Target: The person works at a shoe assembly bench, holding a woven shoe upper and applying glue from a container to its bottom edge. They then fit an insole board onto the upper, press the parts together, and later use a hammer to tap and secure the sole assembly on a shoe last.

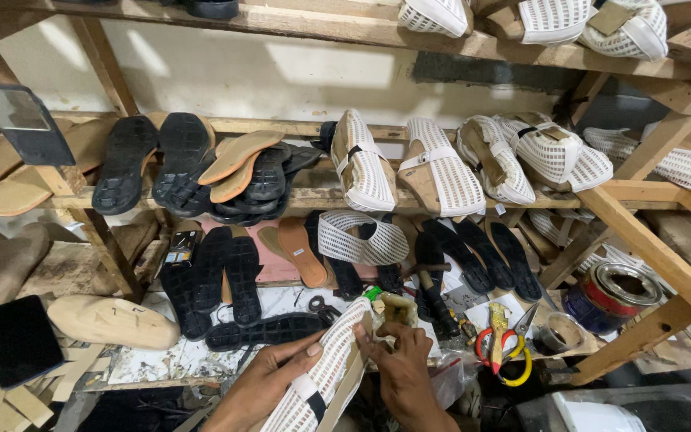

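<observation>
Left hand (269, 384) wrapped around white mesh upper (325, 372), thumb on top, grip pinching its left edge. Right hand (397, 356) at upper's right edge near the toe, fingers curled together, grip pressed on edge and tan insole board (351, 384) beneath. Upper held low at centre, just above table (161, 356), toe pointing up toward shelf. Black sole (261, 330) flat on table just left of toe. Wooden last (109, 322) further left, dark tablet (19, 340) beside it. Scissors (501, 344) with red and yellow handles right of right hand; open tin (611, 296) well right. Behind: black soles (209, 280) leaning upright, tan insole (301, 252), finished mesh uppers (441, 164) on middle shelf (313, 196)
</observation>
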Action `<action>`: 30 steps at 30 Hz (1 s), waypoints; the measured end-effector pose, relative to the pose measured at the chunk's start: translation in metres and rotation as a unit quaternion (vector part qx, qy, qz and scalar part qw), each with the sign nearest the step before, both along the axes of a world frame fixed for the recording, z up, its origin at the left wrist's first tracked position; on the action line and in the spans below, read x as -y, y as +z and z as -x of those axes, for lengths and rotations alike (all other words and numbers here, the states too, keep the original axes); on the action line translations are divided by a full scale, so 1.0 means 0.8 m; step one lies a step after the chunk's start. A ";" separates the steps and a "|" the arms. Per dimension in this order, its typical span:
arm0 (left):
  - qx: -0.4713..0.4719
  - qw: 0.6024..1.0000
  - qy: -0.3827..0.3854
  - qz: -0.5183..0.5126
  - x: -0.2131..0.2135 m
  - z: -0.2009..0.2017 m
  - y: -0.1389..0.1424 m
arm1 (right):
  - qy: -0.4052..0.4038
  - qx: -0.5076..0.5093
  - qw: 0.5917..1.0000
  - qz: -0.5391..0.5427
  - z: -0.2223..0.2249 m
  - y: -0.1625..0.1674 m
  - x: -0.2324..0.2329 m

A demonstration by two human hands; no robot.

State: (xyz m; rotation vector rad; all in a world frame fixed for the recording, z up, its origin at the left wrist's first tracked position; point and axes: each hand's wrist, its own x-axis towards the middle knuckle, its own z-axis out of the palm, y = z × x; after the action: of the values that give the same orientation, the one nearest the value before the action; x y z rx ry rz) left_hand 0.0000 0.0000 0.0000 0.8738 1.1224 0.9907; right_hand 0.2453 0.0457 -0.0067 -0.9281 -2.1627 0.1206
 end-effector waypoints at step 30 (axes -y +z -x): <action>0.036 0.998 -0.027 0.040 0.008 0.002 0.022 | 0.005 -0.054 0.998 0.040 -0.001 -0.003 -0.005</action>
State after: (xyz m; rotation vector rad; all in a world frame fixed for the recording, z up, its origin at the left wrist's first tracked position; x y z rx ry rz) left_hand -0.0014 -0.0064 0.0176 0.7949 1.0654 0.9191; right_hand 0.2458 0.0501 -0.0090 -0.9339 -2.0758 0.2572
